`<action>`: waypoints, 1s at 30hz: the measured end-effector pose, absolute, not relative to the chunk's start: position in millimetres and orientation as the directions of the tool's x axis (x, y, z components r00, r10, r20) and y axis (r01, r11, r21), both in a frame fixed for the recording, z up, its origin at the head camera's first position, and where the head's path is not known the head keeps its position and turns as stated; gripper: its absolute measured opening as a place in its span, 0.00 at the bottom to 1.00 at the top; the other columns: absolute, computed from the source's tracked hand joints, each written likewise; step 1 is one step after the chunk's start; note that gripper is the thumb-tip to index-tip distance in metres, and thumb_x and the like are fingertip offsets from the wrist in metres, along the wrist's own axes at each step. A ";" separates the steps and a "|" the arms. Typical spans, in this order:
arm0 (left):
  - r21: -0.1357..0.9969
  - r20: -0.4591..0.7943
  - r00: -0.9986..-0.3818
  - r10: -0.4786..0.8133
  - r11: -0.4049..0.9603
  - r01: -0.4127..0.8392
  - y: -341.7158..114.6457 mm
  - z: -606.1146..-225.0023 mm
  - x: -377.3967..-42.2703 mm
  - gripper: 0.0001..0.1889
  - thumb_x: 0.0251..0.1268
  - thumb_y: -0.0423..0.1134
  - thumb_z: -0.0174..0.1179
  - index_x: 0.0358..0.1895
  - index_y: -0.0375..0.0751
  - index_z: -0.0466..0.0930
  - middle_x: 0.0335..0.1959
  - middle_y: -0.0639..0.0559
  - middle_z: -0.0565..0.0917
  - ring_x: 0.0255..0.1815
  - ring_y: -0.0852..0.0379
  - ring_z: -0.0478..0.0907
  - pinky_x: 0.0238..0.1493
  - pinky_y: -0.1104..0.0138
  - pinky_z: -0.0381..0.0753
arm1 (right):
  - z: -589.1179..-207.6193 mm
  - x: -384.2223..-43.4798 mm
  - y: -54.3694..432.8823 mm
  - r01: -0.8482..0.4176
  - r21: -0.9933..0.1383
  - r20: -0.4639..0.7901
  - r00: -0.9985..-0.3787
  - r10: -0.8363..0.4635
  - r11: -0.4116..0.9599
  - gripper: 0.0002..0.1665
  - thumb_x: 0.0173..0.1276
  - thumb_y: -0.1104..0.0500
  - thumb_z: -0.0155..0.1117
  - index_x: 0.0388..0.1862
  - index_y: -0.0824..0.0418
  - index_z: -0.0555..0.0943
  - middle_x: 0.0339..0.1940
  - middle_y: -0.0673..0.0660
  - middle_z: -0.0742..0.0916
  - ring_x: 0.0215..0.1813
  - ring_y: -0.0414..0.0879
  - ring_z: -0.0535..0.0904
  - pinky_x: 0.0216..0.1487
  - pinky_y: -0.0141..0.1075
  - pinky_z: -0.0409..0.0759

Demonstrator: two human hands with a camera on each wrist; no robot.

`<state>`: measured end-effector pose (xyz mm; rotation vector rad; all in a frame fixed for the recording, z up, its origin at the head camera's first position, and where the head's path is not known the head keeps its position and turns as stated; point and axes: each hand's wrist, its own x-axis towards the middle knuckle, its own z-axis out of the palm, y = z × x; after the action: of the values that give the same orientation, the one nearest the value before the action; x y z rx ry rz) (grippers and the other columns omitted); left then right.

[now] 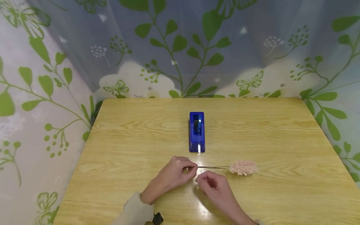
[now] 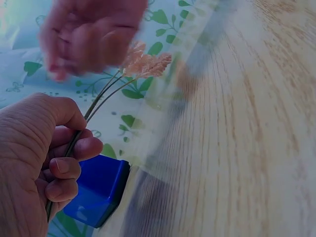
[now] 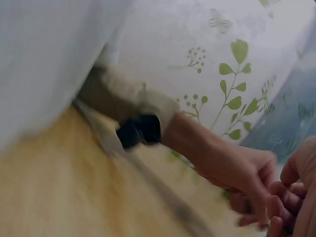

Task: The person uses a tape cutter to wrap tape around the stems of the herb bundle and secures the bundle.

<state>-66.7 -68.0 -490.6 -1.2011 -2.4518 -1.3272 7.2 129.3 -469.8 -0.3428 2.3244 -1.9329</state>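
Observation:
My left hand [image 1: 180, 170] pinches the thin dark stems [image 1: 212, 167] of a small bunch of dried flowers between thumb and fingers. Its fluffy pale pink heads [image 1: 243, 167] point right, above the wooden table. In the left wrist view, the stems [image 2: 94, 106] run up through the curled fingers. Just below and right of the left fingertips is my right hand [image 1: 216, 186], fingers curled and thumb close to the index finger, with nothing plainly visible between them. Beyond the hands stands a blue tape dispenser [image 1: 197, 137], a short end of clear tape [image 1: 199, 148] hanging at its front.
The wood-grain table [image 1: 126, 131] reaches back to a leaf-patterned curtain [image 1: 180, 47], which also hangs along both sides. A dark device [image 1: 158, 218] sits by the left sleeve [image 1: 137, 209].

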 end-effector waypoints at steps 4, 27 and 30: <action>0.643 0.442 -0.666 0.600 0.306 0.702 -67.7 -489.3 -68.2 0.07 0.64 0.27 0.64 0.37 0.35 0.92 0.26 0.54 0.88 0.28 0.70 0.78 0.31 0.75 0.83 | -454.5 -6.0 141.8 -0.510 -0.712 0.430 -0.860 -0.275 0.482 0.11 0.72 0.70 0.64 0.50 0.60 0.85 0.35 0.47 0.84 0.38 0.39 0.79 0.38 0.32 0.80; 0.588 0.492 -0.644 0.586 0.322 0.742 -70.1 -490.8 -65.8 0.06 0.63 0.27 0.68 0.40 0.33 0.92 0.28 0.51 0.89 0.24 0.61 0.81 0.26 0.82 0.76 | -452.0 -57.3 155.7 -0.265 -0.686 -0.160 -0.854 -0.495 0.677 0.24 0.87 0.53 0.48 0.28 0.56 0.81 0.16 0.42 0.71 0.19 0.35 0.64 0.24 0.32 0.67; 0.592 0.491 -0.645 0.586 0.319 0.740 -69.7 -489.8 -65.5 0.06 0.64 0.27 0.68 0.41 0.34 0.92 0.29 0.51 0.89 0.24 0.60 0.81 0.26 0.81 0.77 | -451.0 -58.8 158.4 -0.287 -0.696 -0.141 -0.844 -0.517 0.658 0.19 0.85 0.57 0.51 0.33 0.56 0.83 0.19 0.42 0.74 0.22 0.35 0.66 0.26 0.32 0.69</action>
<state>-65.5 -69.7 -489.8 -1.2194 -2.3944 -1.2298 -58.8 158.4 -451.0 -0.6390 2.5501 -0.9882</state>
